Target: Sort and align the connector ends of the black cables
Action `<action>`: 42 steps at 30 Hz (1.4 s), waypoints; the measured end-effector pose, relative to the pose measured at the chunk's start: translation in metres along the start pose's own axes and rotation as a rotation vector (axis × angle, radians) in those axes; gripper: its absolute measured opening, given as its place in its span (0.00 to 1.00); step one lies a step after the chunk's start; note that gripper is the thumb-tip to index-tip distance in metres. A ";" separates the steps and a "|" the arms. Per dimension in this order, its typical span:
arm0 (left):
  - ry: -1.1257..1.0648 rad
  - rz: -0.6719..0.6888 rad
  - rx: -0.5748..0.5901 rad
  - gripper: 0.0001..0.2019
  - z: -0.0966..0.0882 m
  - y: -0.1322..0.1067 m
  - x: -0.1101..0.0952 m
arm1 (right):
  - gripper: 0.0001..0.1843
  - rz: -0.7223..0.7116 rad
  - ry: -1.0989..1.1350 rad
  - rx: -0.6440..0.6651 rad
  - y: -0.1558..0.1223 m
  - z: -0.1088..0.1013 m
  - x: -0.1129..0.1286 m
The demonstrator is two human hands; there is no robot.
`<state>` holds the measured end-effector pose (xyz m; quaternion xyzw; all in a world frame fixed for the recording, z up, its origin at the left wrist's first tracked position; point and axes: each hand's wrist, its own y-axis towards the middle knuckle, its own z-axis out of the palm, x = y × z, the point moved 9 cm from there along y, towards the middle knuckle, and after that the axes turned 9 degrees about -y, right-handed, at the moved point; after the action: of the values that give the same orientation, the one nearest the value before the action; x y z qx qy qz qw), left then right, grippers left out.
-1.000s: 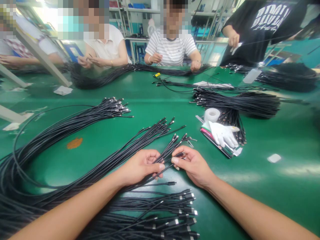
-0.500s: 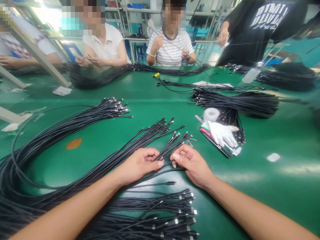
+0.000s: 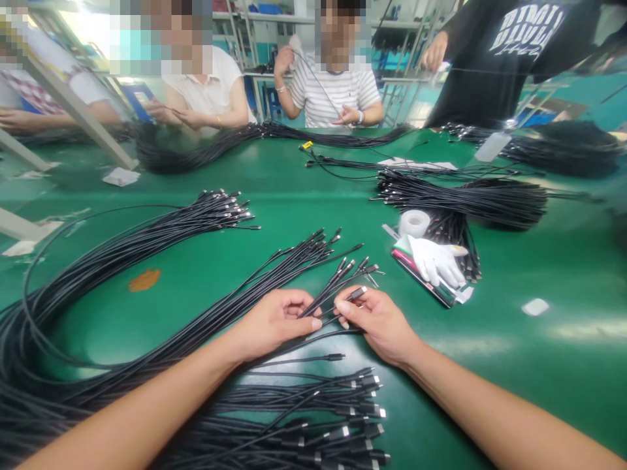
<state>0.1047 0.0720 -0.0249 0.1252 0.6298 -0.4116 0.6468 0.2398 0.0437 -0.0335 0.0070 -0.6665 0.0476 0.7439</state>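
Observation:
Several black USB cables pass through the closed fingers of my left hand, their plug ends fanning out beyond it. Just to the right, my right hand pinches one black cable between thumb and fingers. That cable's silver-tipped plug points up and right above the thumb. Behind my left hand lies a long bundle of cables curving round from the left. Below my hands, another spread of cables rests on the green table with plugs facing right.
A white glove lies beside a tape roll at the right. Behind them is a black cable bundle. A separate cable bundle curves at the left. Co-workers stand or sit across the green table.
A silver-tipped plug now shows above my right thumb, where it was not visible before. My hands have hardly moved. Across the table, the striped-shirt co-worker's one hand has risen, the other lowered.

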 end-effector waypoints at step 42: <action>-0.172 0.031 0.067 0.16 0.013 -0.002 -0.004 | 0.18 0.107 0.206 -0.105 0.002 -0.008 -0.004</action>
<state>0.1133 0.0630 -0.0184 0.1208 0.5559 -0.4314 0.7002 0.2467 0.0458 -0.0386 -0.0725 -0.5877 0.0526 0.8041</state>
